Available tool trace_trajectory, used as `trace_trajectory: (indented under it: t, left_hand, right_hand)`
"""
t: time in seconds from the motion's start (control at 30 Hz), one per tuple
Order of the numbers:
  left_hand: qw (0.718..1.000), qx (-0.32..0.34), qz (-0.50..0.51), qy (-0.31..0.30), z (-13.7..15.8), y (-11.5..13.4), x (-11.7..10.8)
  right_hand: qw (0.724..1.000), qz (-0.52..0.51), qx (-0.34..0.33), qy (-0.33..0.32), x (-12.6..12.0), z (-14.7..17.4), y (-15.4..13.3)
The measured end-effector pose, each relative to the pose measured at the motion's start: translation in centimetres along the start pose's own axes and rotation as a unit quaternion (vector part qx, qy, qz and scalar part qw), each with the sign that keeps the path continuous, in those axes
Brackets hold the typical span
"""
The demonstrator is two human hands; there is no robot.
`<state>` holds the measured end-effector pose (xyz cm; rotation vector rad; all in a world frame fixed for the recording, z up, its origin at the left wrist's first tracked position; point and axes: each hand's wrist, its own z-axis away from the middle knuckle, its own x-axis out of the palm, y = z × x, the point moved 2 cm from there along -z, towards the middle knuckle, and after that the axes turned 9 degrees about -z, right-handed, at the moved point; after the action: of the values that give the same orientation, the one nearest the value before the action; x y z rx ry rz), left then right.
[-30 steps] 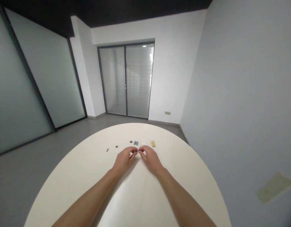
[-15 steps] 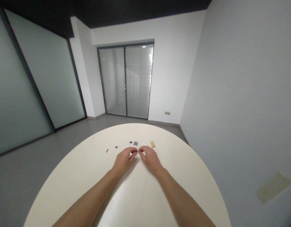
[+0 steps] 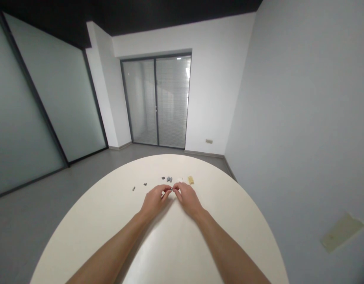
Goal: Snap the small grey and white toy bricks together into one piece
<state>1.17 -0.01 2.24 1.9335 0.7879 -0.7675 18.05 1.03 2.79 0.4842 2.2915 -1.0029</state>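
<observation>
**Small dark part point(image 3: 171, 189) at the fingertips, just below the middle of the frame**

The left hand point(image 3: 155, 198) pinches the small part between thumb and fingers. The right hand point(image 3: 188, 198) meets it from the other side, thumb and fingertips drawn close together; whether those tips grip the part or merely touch it cannot be told, since the fingers cover most of it. Both forearms reach up from the bottom edge across the pale round desk point(image 3: 158, 252).

Just beyond the fingers, near the frame's centre, lie grey pieces point(image 3: 169, 179) with a dark piece point(image 3: 163, 178) beside them. White pieces point(image 3: 180, 180) sit partly behind the right hand, with yellow pieces point(image 3: 190, 180) to their right. Farther left are another dark bit point(image 3: 145, 184) and a lone grey piece point(image 3: 134, 189).

The likeliest trouble is a slip: something this tiny offers little to grip, and an uneven squeeze could flick it away. Fingers hiding it could also mask a crooked angle. The right knuckles, so near the white pieces, might nudge them if that hand shifted forward.
</observation>
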Motion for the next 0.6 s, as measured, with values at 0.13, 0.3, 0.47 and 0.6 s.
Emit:
trace_trajectory:
  t: [0.13,0.3,0.47,0.6]
  left_hand:
    - [1.000,-0.008,0.000,-0.012,-0.08,0.36,-0.19]
    - [1.000,-0.017,0.009,-0.023,-0.11,0.64,-0.37]
    - [0.999,-0.025,0.038,-0.028,-0.18,0.46,-0.17]
    - [0.998,-0.020,0.049,-0.015,-0.15,0.30,0.00]
  right_hand:
    - [1.000,-0.003,0.002,-0.006,-0.05,0.04,-0.07]
    - [1.000,0.004,-0.008,-0.014,-0.11,0.00,-0.29]
    - [1.000,0.008,-0.016,-0.013,-0.06,-0.04,-0.28]
    - [1.000,0.022,-0.011,-0.009,-0.02,-0.07,-0.17]
